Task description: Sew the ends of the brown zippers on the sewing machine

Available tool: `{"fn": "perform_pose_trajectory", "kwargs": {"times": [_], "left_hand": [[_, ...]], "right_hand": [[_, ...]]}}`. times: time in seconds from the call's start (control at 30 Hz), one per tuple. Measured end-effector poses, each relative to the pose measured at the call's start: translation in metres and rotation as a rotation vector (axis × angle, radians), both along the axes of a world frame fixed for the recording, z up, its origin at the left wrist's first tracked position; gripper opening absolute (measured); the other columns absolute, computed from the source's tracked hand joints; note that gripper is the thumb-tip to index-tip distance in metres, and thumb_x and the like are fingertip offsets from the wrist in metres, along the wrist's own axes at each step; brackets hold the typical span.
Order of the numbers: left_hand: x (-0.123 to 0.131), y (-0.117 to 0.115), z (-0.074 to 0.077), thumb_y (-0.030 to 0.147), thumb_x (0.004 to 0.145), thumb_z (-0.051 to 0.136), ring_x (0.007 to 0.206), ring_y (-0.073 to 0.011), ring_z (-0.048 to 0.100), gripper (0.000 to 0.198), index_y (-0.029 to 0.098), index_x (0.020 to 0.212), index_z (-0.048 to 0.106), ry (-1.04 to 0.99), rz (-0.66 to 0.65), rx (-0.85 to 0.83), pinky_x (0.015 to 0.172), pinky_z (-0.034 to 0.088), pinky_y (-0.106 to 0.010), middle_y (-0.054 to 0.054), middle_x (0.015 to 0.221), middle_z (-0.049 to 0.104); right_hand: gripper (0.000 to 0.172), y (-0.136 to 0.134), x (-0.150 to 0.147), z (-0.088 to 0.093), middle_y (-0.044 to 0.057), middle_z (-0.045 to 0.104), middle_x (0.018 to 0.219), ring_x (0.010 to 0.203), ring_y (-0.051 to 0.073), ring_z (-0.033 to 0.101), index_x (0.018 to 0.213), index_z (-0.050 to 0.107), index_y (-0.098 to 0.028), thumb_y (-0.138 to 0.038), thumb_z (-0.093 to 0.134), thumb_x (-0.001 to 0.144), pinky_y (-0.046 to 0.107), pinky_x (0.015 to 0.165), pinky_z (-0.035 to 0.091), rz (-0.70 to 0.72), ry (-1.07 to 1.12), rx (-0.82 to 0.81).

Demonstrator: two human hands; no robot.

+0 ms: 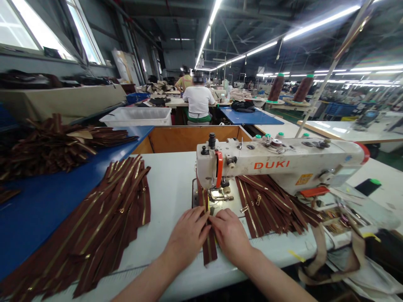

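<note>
Seen from the worker's own eyes: two bare forearms reach forward over a white desk [170,188]. The left hand [185,235] and right hand [232,235] lie palm down, close together, fingers curled onto a brown zip [209,248] with gold teeth, each hand holding it from its own side against the desk. The zip runs straight away from the worker, its near end by the desk edge, its far end under the needle of a white sewing machine [277,165] marked DUKI in orange. To the left of the hands, a broad pile of matching zips [103,222] fans across the desk. To the right, under the machine's arm, lies a second pile [270,205]. Further left, a blue desk [40,201] carries a loose heap of brown pieces [47,147]. Beyond the machine stands a white bin [138,116], and behind it a seated person [198,100] in a white shirt, back turned. Two thread cones [276,87] stand to the right, and bright strip lights run down the long workshop ceiling
</note>
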State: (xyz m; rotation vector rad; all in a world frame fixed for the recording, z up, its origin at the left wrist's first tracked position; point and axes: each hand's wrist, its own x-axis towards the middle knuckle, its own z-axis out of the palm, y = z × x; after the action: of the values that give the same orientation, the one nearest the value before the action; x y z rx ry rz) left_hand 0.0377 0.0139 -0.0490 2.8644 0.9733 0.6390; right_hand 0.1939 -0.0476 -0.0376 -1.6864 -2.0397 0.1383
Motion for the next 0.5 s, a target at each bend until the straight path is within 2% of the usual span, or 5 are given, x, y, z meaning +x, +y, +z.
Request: {"fn": "perform_pose_trajectory", "kwargs": {"times": [0.27,0.4,0.5], "left_hand": [[-0.002,-0.002,0.003,0.024,0.088,0.049,0.115,-0.0265,0.053,0.035,0.017,0.121,0.057,0.044,0.002,-0.041,0.097,0.044,-0.045,-0.011,0.124,0.058],[-0.002,-0.002,0.004,0.024,0.088,0.049,0.116,-0.0276,0.053,0.036,0.015,0.122,0.056,0.084,-0.003,-0.041,0.098,0.043,-0.046,-0.013,0.125,0.058],[0.001,0.004,0.007,0.026,0.09,0.048,0.115,-0.0267,0.054,0.033,0.016,0.12,0.058,0.096,0.0,-0.025,0.098,0.043,-0.046,-0.013,0.124,0.059]], "right_hand": [[0.019,0.001,-0.002,-0.001,0.005,0.06,0.089,0.085,0.022,0.049,0.105,0.062,-0.017,-0.014,0.057,0.087,0.034,0.073,0.039,0.037,-0.23,-0.008],[0.019,0.0,0.0,0.002,0.005,0.06,0.088,0.085,0.022,0.05,0.105,0.062,-0.017,-0.015,0.056,0.087,0.033,0.074,0.04,0.056,-0.217,-0.01],[0.016,0.006,0.01,0.006,0.004,0.061,0.086,0.085,0.021,0.05,0.098,0.066,-0.018,-0.014,0.054,0.088,0.032,0.076,0.04,0.071,-0.132,-0.016]]}}
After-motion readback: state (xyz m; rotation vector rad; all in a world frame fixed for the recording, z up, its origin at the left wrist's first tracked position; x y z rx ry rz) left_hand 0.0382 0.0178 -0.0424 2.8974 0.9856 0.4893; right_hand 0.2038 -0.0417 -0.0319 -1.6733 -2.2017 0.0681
